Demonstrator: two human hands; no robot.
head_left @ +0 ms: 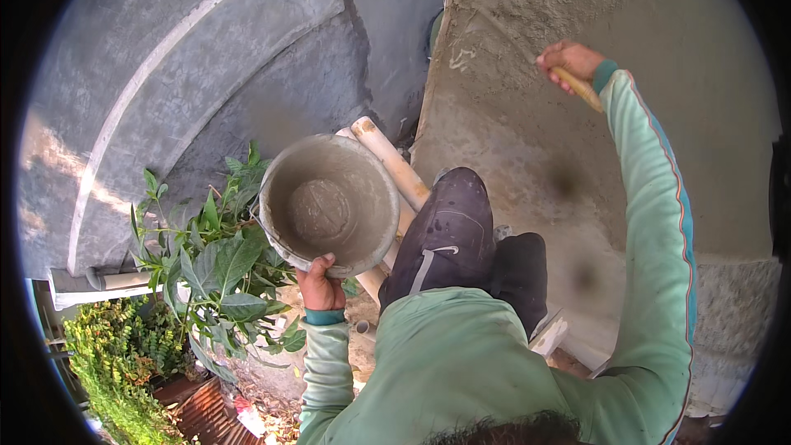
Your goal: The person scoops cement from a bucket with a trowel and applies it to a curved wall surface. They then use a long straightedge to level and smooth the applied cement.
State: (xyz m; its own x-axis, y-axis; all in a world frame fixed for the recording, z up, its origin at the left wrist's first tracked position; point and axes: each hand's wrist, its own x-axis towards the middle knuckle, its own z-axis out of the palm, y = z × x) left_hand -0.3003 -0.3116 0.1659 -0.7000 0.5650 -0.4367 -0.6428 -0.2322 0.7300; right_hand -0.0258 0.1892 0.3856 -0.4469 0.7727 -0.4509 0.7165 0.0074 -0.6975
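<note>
My left hand [320,287] grips the near rim of a grey, mortar-smeared bucket [290,185], thumb over the edge. The bucket is tipped so its inside faces me, and only a grey coating shows on its walls and bottom. Out to the upper right, my right hand [570,64] is closed round the yellowish wooden handle of a trowel [587,92]. Its blade is hard to make out against the wet mortar wall [511,107]. Rough mortar covers the wall's upper part, while a smoother coat lies to the right.
Pale pipes [391,161] lean behind the bucket, beside my bent knee [453,222]. A leafy plant [222,272] crowds the left side under a grey wall [272,58]. Lower left are yellow-green shrubs [115,354] and a rusty corrugated sheet [210,412].
</note>
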